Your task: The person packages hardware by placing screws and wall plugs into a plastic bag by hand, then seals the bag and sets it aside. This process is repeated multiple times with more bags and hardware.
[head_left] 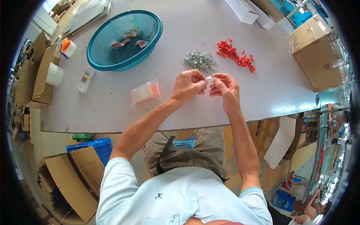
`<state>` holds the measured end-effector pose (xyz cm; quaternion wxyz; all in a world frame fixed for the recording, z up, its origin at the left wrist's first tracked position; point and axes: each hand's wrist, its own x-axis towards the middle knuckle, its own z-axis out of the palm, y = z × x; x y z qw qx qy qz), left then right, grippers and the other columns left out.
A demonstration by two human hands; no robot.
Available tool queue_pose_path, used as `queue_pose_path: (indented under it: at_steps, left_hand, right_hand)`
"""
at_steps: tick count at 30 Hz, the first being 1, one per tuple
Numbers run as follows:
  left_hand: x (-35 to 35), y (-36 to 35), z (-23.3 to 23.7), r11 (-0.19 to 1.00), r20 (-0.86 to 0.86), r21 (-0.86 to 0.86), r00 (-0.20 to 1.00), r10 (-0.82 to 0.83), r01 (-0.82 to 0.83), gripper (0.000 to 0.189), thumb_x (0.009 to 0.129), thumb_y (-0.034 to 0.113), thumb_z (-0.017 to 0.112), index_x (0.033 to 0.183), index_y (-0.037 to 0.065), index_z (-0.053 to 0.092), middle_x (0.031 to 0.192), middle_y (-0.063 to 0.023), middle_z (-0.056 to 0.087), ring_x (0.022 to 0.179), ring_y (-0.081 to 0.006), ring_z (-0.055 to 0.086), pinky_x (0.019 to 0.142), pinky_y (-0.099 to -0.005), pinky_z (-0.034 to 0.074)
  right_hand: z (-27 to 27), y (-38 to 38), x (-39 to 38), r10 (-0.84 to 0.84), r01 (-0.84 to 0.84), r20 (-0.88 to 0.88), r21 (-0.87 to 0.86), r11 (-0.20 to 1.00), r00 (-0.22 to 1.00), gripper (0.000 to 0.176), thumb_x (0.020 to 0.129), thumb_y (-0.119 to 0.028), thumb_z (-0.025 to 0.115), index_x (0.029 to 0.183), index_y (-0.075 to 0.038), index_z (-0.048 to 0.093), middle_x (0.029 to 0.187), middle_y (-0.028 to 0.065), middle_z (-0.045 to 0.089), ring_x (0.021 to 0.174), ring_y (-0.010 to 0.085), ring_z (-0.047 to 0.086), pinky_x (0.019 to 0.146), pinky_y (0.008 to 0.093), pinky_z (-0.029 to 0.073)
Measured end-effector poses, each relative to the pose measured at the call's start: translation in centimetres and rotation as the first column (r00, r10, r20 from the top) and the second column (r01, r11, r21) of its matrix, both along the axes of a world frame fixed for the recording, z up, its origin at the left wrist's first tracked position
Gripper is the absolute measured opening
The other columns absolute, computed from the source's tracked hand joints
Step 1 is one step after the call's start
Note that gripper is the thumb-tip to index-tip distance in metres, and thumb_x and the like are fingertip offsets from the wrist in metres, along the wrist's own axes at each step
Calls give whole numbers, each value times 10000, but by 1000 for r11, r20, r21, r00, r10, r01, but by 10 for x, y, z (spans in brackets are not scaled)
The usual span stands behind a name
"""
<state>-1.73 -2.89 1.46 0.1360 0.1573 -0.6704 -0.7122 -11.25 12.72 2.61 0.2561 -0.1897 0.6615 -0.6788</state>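
My left hand (pixel 188 85) and my right hand (pixel 227 89) meet over the table, just in front of a pile of grey screws (pixel 200 60). Both are closed in a pinch on a small, shiny, clear plastic bag (pixel 209 79); fingers hide most of it, and its contents cannot be made out. Right of the screws lie scattered red wall plugs (pixel 236 54). Left of my left hand is a stack of clear zip bags (pixel 146 92) with red strips. Farther left stands a teal plastic basket (pixel 125 67) with several small filled packets (pixel 119 44) inside.
At the table's left are a labelled white box (pixel 86 79), tape rolls (pixel 54 74) and an open carton (pixel 42 80). A taped cardboard box (pixel 317 52) stands on the right, long white boxes (pixel 243 13) at the back. Another person's hand (pixel 309 210) shows at lower right.
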Motion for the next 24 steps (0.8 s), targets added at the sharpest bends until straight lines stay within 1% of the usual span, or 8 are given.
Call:
queue_pose_path:
  at_steps: [6, 12, 15, 17, 18, 20, 21, 24]
  left_hand:
    - [1, -3, -3, 992, 9, 118, 999, -47, 46, 158, 908, 82, 716, 989, -50, 685, 802, -120, 735, 677, -148, 710, 604, -275, 608]
    - [0, 0, 5, 998, 25, 32, 998, -61, 60, 152, 912, 82, 710, 988, -47, 689, 818, -112, 728, 697, -132, 699, 621, -266, 598]
    - [2, 4, 5, 998, 47, -28, 998, -48, 49, 133, 908, 67, 701, 978, -45, 693, 824, -107, 726, 710, -123, 693, 629, -262, 590]
    - [0, 6, 0, 998, 46, -34, 998, -45, 46, 117, 900, 53, 698, 964, -45, 697, 816, -100, 727, 688, -119, 688, 613, -259, 582]
    - [0, 6, -3, 998, 43, -32, 998, -53, 55, 117, 900, 53, 698, 964, -45, 697, 816, -100, 727, 688, -119, 688, 613, -259, 582]
    - [-1, 6, -11, 937, -34, -350, 999, -10, -3, 100, 902, 37, 684, 952, -49, 692, 804, -92, 726, 660, -113, 681, 602, -257, 580]
    - [-2, 4, -11, 937, -37, -348, 999, -19, 5, 100, 902, 37, 684, 952, -49, 692, 804, -92, 726, 660, -113, 681, 602, -257, 580]
    - [0, -7, -7, 935, 28, -355, 1000, 14, -3, 140, 873, 89, 712, 929, -40, 705, 800, -125, 736, 658, -180, 722, 615, -288, 606]
  right_hand:
    - [0, 9, -3, 39, -37, 34, -41, 998, 999, 271, 969, -128, 668, 1191, 26, 658, 865, 94, 707, 707, 138, 691, 625, 290, 619]
    - [-5, 3, -3, 82, -81, -54, 29, 996, 995, 145, 961, -87, 680, 1080, -3, 683, 847, 81, 716, 708, 124, 693, 620, 268, 604]
    - [0, 3, 1, 89, -69, -158, 129, 989, 983, 102, 939, -85, 697, 1004, -7, 691, 811, 80, 724, 701, 120, 699, 613, 278, 591]
    - [-2, 2, 3, 99, 41, -541, 241, 970, 835, 88, 899, -63, 707, 959, -1, 691, 791, 111, 728, 680, 140, 710, 610, 303, 582]
    - [-1, 0, 7, 86, 102, -650, 246, 964, 755, 79, 866, -46, 708, 925, 0, 684, 802, 138, 717, 665, 181, 711, 609, 329, 572]
    - [4, 1, 15, 95, 113, -714, 238, 965, 694, 68, 866, -45, 707, 912, -2, 681, 803, 138, 712, 662, 199, 708, 609, 330, 571]
    - [6, 2, 19, 110, 114, -772, 230, 967, 626, 58, 866, -43, 705, 899, -3, 678, 805, 139, 708, 660, 217, 704, 609, 331, 570]
    - [7, 8, 19, 99, 73, -741, 196, 978, 664, 73, 884, -80, 718, 906, -13, 700, 803, 131, 704, 659, 222, 698, 605, 339, 563]
